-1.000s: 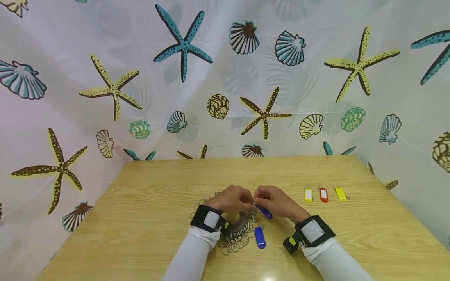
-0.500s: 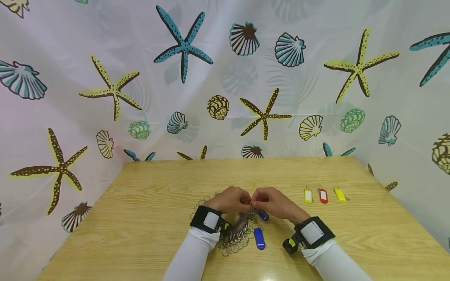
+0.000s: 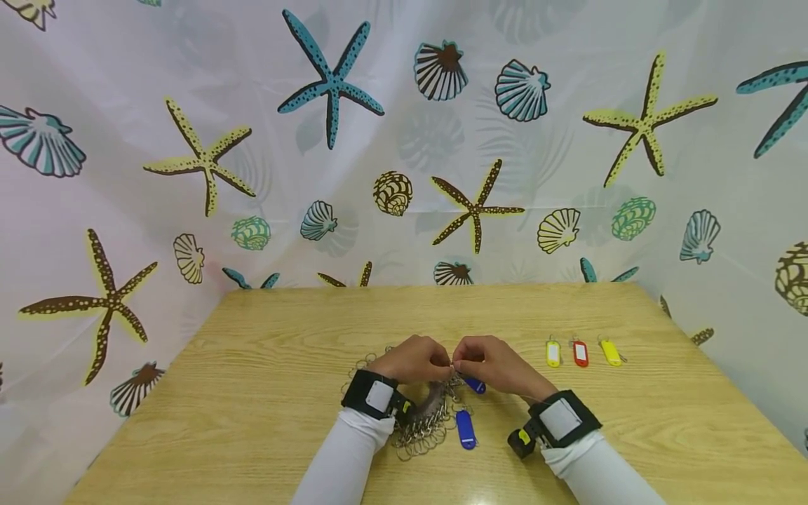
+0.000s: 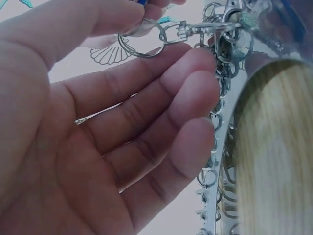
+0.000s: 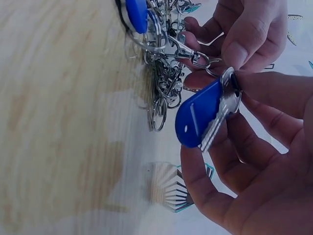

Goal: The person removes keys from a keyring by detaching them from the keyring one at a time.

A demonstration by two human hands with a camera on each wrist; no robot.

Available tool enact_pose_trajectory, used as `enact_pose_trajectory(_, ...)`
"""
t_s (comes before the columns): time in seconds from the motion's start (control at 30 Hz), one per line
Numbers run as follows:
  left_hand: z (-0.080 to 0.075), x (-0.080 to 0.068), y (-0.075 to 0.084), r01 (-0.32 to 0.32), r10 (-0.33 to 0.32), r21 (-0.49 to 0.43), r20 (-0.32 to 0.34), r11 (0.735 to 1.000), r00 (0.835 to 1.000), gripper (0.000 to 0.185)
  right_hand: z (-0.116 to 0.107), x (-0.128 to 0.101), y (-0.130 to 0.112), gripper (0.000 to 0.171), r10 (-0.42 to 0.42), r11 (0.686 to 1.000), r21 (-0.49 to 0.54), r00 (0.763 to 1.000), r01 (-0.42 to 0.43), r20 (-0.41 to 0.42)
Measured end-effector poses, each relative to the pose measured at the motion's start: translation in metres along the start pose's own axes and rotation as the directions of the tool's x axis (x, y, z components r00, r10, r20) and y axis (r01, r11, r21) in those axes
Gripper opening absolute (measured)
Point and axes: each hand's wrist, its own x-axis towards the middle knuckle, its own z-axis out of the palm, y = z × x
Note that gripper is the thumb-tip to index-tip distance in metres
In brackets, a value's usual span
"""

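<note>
In the head view my left hand (image 3: 413, 361) and right hand (image 3: 492, 365) meet at the fingertips over a ring-shaped, see-through holder (image 3: 431, 405) hung round with metal clasps and rings. Seen from the left wrist, my left thumb and index finger pinch a split ring (image 4: 142, 53) attached to a swivel clasp (image 4: 188, 32). My right hand pinches a blue key tag (image 5: 195, 112) at its ring end, right beside that split ring. A silver key (image 5: 217, 122) hangs against the tag. Another blue key tag (image 3: 466, 429) lies below, near the holder's edge.
At the right of the wooden table (image 3: 284, 337) lie three key tags in a row: a yellow one (image 3: 553, 353), a red one (image 3: 580, 353) and another yellow one (image 3: 610, 353). A shell-patterned curtain (image 3: 404, 140) surrounds the table's back and sides.
My right hand has shifted slightly left toward the left fingertips, and the blue tag it holds swung a little. The left hand stays nearly still.
</note>
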Motion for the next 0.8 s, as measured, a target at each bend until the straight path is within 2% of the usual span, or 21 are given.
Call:
enact_pose_trajectory(0.23, -0.0002, -0.0002, 0.0003, 0.003, -0.003, 0.008, 0.003, 1.0, 1.0, 0.013, 0.0002, 0.0, -0.0004, 0.004, 0.008, 1.0, 0.017, 1.0, -0.008, -0.007)
enact_pose_trajectory(0.4, 0.0007, 0.002, 0.0022, -0.001, 0.001, 0.01, 0.004, 1.0, 1.0, 0.012, -0.0008, -0.0011, -0.0003, 0.004, 0.02, 1.0, -0.01, 1.0, -0.02, -0.024)
enact_pose_trajectory(0.8, 0.0023, 0.0012, -0.0026, -0.057, 0.057, 0.036, -0.012, 0.998, 0.998, 0.008, 0.0046, 0.0013, -0.0028, 0.005, 0.042, 0.997, -0.069, 0.998, -0.046, -0.053)
